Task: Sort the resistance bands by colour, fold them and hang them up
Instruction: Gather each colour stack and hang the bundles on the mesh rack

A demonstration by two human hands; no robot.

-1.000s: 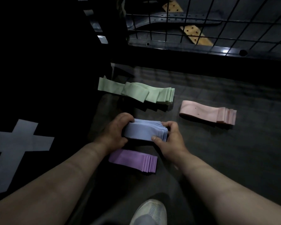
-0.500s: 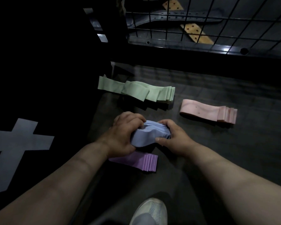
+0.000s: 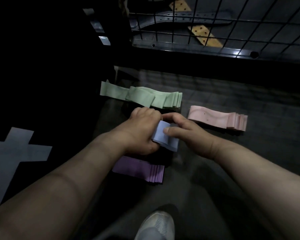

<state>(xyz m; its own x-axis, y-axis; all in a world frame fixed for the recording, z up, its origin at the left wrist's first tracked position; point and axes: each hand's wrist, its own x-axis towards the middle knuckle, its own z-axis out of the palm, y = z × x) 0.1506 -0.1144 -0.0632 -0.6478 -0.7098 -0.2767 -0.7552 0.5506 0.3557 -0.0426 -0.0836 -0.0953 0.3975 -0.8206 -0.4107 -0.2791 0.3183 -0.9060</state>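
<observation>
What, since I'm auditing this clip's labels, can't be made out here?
Head view only.
The blue bands: their count and far end, covered by the left hand and right hand.
The purple stack: its left end, under the left hand.
The wire grid: any hanging hooks, cut off by the top edge.
The area at the picture's left: too dark to read.

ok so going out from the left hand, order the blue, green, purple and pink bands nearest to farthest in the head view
1. blue bands: gripped in the left hand.
2. green stack, just beyond it, and purple stack, just nearer the person: too close to call.
3. pink stack: off to the right, past the right hand.
</observation>
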